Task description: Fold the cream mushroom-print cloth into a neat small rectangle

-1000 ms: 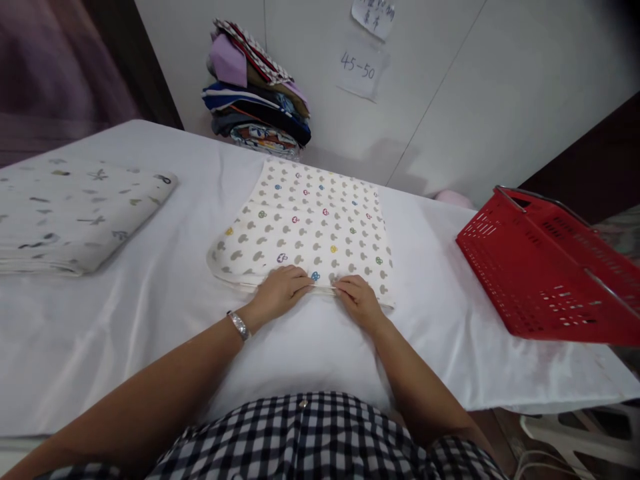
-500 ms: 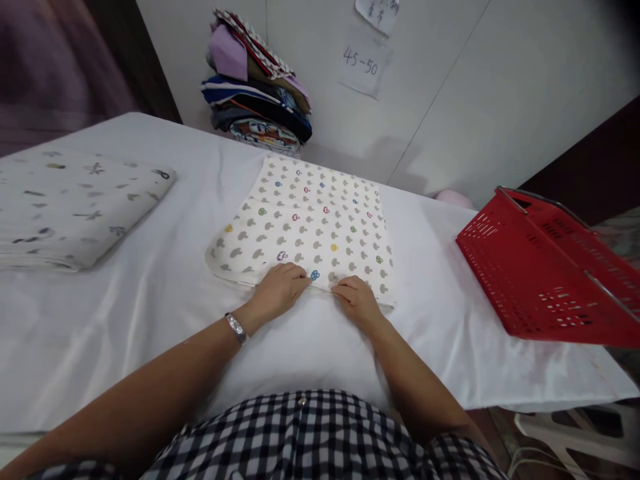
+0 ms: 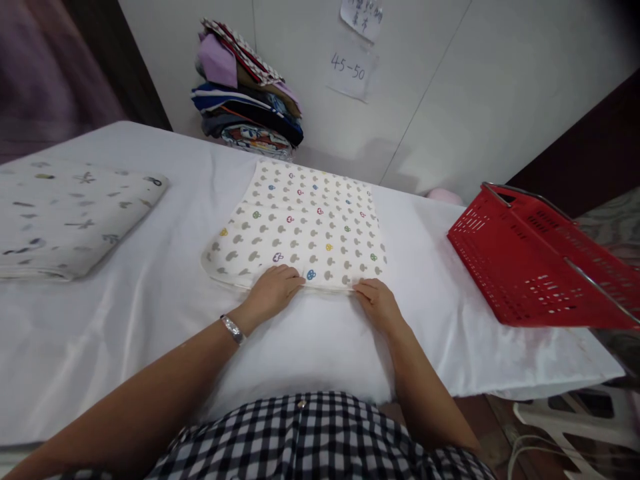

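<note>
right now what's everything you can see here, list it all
mushroom-print folded cloth: 1, cream with grey and coloured mushrooms, table centre
white-covered table: 1, white, across the view
folded printed blanket: 1, off-white with small dark motifs, table left
stack of folded fabrics: 1, mixed colours, against the wall
red plastic basket: 1, red, table right, tilted
paper notes: 2, white, on the wall
silver wristwatch: 1, left wrist
left hand: flat on the cloth's near edge
right hand: at the near edge, towards the right corner
</note>
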`<action>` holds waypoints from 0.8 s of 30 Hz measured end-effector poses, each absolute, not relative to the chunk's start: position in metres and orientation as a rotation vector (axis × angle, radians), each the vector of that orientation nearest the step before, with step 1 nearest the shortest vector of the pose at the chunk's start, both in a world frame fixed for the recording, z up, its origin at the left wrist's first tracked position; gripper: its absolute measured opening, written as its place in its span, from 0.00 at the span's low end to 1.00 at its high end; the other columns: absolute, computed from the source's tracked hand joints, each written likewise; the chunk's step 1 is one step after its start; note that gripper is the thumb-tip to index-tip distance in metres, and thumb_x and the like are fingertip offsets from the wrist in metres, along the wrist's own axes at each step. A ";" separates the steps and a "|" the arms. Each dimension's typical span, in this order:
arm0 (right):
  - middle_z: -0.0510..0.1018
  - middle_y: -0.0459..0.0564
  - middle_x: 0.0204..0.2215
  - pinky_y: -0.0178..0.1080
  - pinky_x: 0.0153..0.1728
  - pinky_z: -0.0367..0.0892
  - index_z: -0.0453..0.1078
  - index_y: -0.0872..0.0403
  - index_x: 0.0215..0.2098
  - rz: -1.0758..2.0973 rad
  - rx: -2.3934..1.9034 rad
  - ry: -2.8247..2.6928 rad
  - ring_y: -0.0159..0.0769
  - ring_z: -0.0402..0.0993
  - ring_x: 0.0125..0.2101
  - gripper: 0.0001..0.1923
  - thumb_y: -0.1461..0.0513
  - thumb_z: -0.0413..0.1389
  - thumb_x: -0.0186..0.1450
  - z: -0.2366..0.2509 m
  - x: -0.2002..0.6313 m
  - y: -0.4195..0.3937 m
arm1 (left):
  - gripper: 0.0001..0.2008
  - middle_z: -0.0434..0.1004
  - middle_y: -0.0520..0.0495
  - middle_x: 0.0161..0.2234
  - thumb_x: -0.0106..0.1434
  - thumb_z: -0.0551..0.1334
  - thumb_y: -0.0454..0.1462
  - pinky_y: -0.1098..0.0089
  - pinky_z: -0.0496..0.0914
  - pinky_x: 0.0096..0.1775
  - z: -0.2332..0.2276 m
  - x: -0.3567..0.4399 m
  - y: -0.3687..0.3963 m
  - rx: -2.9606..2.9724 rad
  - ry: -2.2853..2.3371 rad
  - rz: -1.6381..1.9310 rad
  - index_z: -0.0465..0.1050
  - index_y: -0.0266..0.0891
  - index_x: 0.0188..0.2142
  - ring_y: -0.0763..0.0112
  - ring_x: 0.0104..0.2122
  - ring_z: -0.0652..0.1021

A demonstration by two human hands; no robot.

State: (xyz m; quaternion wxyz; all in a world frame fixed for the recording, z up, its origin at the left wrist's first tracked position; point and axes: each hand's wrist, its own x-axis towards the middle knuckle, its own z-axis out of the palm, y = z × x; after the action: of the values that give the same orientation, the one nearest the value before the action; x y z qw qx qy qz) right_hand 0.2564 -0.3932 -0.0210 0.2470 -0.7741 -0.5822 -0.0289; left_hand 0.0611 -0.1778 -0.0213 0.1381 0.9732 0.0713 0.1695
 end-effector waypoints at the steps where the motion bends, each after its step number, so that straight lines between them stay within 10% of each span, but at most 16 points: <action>1: 0.77 0.51 0.38 0.42 0.38 0.67 0.75 0.49 0.42 -0.119 -2.127 -1.579 0.39 0.70 0.38 0.12 0.61 0.50 0.67 -0.023 0.257 -0.398 | 0.14 0.75 0.46 0.35 0.67 0.51 0.38 0.64 0.64 0.37 -0.021 0.061 -0.178 2.819 0.205 0.484 0.76 0.43 0.37 0.66 0.35 0.71; 11: 0.76 0.51 0.36 0.40 0.37 0.62 0.75 0.49 0.40 -0.569 -2.125 -1.399 0.38 0.66 0.37 0.12 0.65 0.49 0.67 -0.017 0.264 -0.397 | 0.15 0.75 0.44 0.40 0.66 0.50 0.33 0.62 0.62 0.38 -0.009 0.069 -0.171 2.965 0.344 0.825 0.74 0.44 0.43 0.62 0.40 0.71; 24: 0.77 0.51 0.35 0.41 0.36 0.65 0.76 0.48 0.40 -0.366 -2.171 -1.607 0.39 0.68 0.36 0.13 0.64 0.49 0.67 -0.035 0.262 -0.402 | 0.13 0.72 0.44 0.34 0.62 0.52 0.30 0.63 0.62 0.36 -0.017 0.059 -0.180 2.896 0.256 0.511 0.74 0.43 0.34 0.62 0.36 0.70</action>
State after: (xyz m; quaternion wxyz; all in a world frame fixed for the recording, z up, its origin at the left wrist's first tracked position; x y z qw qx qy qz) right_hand 0.2618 -0.4020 -0.0352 0.2066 -0.7794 -0.5768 -0.1314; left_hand 0.0593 -0.1796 -0.0170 0.0949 0.9767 0.0862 0.1723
